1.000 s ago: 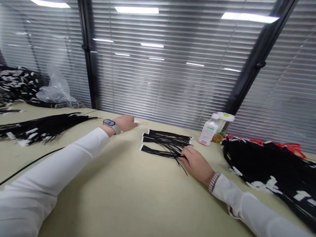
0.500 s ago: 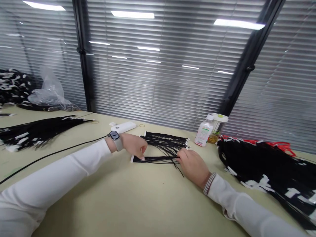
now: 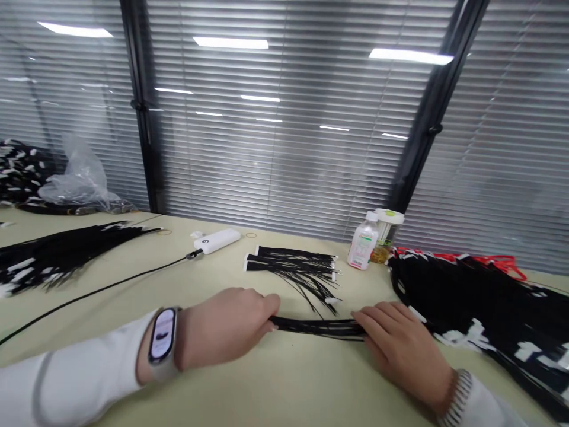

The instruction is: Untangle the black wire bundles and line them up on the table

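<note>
A black wire bundle (image 3: 317,327) stretches between my two hands, just above or on the table. My left hand (image 3: 231,326) is closed around its left end, thumb and forefinger pinching it; that end is hidden in the hand. My right hand (image 3: 400,350) grips the right end with fingers curled over it, hiding that end too. Behind them lie more black wire bundles (image 3: 293,261) with white connectors on their left ends, their loose right ends fanned out over one another.
A white device (image 3: 220,240) with a black cable (image 3: 111,286) lies behind my left hand. A white bottle (image 3: 363,243) and a clear jar (image 3: 387,234) stand at the back. Black wire piles lie left (image 3: 66,249) and right (image 3: 480,302); a plastic bag (image 3: 80,181) sits back left.
Both hands have drawn one wire bundle toward me, away from the other bundles. My right hand has also shifted right. The other bundles stay on the table behind.
</note>
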`<state>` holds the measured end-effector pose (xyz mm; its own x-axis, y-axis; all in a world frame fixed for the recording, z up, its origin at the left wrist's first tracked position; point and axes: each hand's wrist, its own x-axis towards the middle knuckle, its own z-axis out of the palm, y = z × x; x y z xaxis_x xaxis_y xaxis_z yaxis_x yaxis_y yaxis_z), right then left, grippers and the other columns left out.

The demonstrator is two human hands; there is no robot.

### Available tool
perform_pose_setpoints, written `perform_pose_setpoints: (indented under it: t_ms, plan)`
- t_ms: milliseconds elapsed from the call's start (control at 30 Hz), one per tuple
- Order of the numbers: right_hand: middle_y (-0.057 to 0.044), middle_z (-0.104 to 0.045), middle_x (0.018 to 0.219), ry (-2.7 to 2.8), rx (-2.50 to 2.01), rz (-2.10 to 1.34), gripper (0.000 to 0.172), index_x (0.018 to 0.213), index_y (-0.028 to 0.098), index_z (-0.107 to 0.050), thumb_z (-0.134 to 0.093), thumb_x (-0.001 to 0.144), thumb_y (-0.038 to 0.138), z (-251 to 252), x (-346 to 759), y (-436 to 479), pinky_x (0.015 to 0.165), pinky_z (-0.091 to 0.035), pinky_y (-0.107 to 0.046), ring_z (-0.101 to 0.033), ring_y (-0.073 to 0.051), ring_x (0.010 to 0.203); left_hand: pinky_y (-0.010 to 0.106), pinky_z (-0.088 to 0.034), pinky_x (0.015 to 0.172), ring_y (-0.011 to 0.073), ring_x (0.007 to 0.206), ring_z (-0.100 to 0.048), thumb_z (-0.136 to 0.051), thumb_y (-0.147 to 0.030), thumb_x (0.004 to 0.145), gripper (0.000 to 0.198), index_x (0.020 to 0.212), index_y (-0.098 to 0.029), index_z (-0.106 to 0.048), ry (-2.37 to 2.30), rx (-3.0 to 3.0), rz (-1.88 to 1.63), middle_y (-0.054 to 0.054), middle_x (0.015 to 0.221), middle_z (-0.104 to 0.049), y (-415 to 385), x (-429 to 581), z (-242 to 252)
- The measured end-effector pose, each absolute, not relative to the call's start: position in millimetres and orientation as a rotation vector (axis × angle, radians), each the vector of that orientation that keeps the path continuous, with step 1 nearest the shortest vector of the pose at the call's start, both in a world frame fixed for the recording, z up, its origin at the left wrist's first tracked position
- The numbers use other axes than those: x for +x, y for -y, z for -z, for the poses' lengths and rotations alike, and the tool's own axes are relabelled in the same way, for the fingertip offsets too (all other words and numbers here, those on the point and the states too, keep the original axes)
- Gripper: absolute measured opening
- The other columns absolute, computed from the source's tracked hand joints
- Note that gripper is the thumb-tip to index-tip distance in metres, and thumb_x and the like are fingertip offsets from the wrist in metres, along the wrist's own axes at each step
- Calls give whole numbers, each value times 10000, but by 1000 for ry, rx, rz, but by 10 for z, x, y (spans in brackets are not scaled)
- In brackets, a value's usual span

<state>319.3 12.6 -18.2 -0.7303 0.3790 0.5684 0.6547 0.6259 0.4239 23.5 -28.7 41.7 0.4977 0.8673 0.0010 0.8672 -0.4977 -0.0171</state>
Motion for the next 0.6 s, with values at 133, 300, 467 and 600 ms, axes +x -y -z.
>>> perform_pose_setpoints:
  t_ms: [133, 300, 467, 600]
  plan:
    - [-63, -673, 847, 2393, -1060, 700, 285, 840, 202, -629, -441, 686, 52, 134, 3522, -183, 741, -467, -426, -611, -242, 788, 314, -401, 548, 231, 688, -633, -342, -321, 902, 219, 893, -221, -537, 1564, -2726, 49, 59, 848, -686, 374, 270, -318]
    - [-47, -687, 867, 2276, -1253, 110, 356, 913, 230, -636, -455, 648, 74, 56, 3607, -158, 647, -533, -336, -647, -207, 727, 290, -440, 650, 186, 731, -618, -371, -345, 894, 222, 899, -234, -563, 1626, -2765, 524, 33, 827, -677, 370, 118, -139]
    - [-67, -678, 856, 2061, -1210, -754, 261, 975, 226, -664, -625, 730, 308, -29, 3528, -53, 564, -533, -305, -612, -182, 624, 223, -407, 513, 135, 561, -590, -429, -338, 842, 175, 783, -210, -532, 2070, -2750, 1095, -29, 586, -579, 265, 37, -59]
    - [-25, -630, 827, 1615, -1151, -1274, 282, 1027, 247, -651, -643, 778, 378, -21, 3563, -66, 564, -493, -241, -557, -113, 603, 212, -390, 500, 125, 521, -573, -445, -400, 822, 231, 733, -192, -492, 2189, -2740, 1377, -56, 532, -483, 199, 47, -46]
